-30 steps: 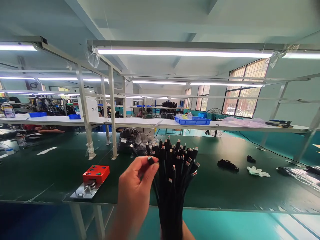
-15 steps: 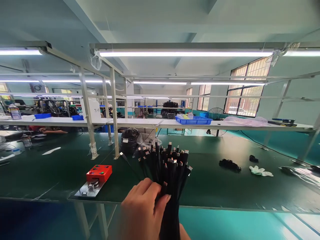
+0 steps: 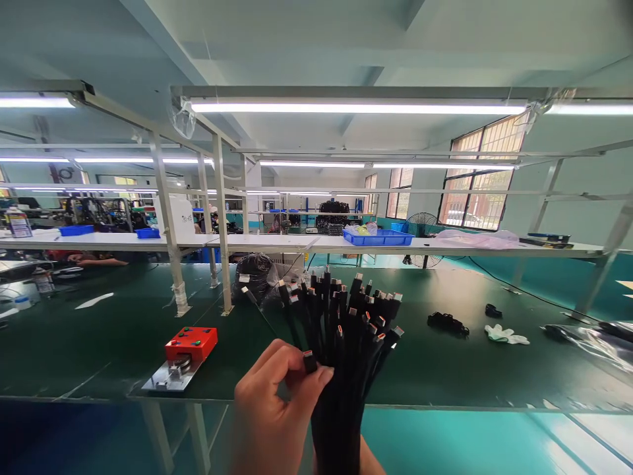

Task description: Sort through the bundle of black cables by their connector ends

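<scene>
A thick bundle of black cables [image 3: 341, 343] with metal connector tips stands upright in front of me, above the near edge of the green table [image 3: 123, 343]. My right hand [image 3: 368, 462] grips the bundle from below and is mostly hidden under it at the bottom edge. My left hand [image 3: 271, 409] pinches one black connector end [image 3: 309, 361] at the bundle's left side between thumb and fingers.
A red box on a metal plate [image 3: 184, 356] sits left of the bundle. Black bagged cables [image 3: 254, 277] lie behind it, near two frame posts [image 3: 222, 224]. A black cable coil [image 3: 448, 323], a small black piece [image 3: 493, 311] and a white glove [image 3: 504, 335] lie to the right. A person's arm [image 3: 89, 259] rests far left.
My left hand dropped from pinching a connector high up to the bundle's stem, then rose a little and now pinches one connector. The bundle shifted slightly with it.
</scene>
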Demonstrator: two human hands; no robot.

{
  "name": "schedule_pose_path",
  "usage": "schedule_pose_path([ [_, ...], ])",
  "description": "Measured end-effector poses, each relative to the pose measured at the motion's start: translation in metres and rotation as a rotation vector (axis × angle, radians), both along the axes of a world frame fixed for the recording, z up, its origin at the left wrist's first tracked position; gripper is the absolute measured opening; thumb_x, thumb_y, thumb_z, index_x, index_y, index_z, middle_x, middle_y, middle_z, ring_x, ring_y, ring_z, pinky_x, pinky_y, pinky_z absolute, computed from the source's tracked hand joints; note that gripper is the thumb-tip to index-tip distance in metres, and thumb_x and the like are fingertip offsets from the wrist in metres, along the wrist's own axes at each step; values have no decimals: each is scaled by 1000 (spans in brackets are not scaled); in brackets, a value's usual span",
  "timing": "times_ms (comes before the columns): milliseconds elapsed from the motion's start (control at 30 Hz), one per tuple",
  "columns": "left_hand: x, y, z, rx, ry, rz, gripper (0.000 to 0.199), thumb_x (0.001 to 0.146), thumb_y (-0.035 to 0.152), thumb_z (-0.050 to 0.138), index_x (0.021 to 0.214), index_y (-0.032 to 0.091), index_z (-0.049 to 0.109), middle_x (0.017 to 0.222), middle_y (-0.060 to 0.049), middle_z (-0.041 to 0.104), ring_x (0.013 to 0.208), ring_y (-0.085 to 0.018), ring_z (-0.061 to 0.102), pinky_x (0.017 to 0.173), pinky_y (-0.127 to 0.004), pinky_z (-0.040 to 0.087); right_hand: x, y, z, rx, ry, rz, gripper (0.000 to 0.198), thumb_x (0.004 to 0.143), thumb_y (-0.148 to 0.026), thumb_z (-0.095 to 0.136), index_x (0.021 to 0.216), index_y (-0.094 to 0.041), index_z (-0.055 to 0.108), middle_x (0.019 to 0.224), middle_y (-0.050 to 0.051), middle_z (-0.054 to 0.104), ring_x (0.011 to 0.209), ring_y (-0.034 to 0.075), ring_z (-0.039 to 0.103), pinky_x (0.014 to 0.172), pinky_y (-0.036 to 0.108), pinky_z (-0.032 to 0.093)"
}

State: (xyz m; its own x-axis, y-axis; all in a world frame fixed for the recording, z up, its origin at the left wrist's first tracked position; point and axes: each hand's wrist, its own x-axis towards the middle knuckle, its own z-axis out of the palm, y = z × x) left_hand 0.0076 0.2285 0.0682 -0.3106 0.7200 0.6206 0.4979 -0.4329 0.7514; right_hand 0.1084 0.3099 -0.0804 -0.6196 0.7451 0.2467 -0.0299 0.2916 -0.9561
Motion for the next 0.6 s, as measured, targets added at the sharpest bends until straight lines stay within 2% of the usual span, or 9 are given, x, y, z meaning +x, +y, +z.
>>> schedule_pose_path([
  [67,1,0,2,-5,-35,3,31,81,35,54,59,13,49,66,0,45,63,-8,42,60,-22,31,-14,19,18,17,95,-175,21,95,-34,57,95,-12,58,93,6,51,73,22,53,61,30,49],
  [200,-5,1,8,30,38,-27,31,83,37,54,64,13,51,67,-1,45,63,-7,41,57,-19,33,-36,45,50,69,289,-477,26,96,-35,53,112,-14,54,112,10,45,92,29,49,75,40,47],
  [300,-11,4,15,33,0,-63,33,82,39,54,63,12,50,65,-1,42,59,-6,38,53,-18,32,-42,39,62,81,342,-568,26,97,-34,53,114,-14,52,112,11,46,92,28,49,77,42,47],
  [400,-19,9,20,-130,-57,-112,38,81,47,53,68,12,51,67,-1,44,63,-8,41,56,-19,34,-48,24,73,87,326,-624,25,96,-33,55,113,-14,53,111,11,47,93,28,50,78,43,47],
  [467,-23,10,22,-164,10,-19,38,80,52,53,80,14,55,72,-1,49,68,-10,46,61,-21,37,-52,14,83,109,298,-655,28,99,-33,50,116,-12,53,120,13,41,100,30,47,82,45,43],
  [500,-25,8,23,-116,74,83,36,79,51,54,89,16,56,75,-1,51,69,-10,47,63,-22,38,-54,10,89,124,282,-663,30,99,-33,49,119,-12,52,126,14,36,105,32,43,85,47,39],
  [567,-23,1,22,99,183,305,31,81,43,57,104,22,52,84,1,53,74,-10,49,71,-24,41,-55,3,96,148,246,-644,32,99,-33,49,125,-14,49,133,13,28,112,35,36,91,51,33],
  [600,-20,-3,22,211,220,376,27,81,35,57,106,24,51,87,1,53,76,-9,50,74,-23,42,-53,-1,96,147,228,-612,32,98,-32,51,125,-16,48,133,13,28,113,35,34,91,52,33],
])
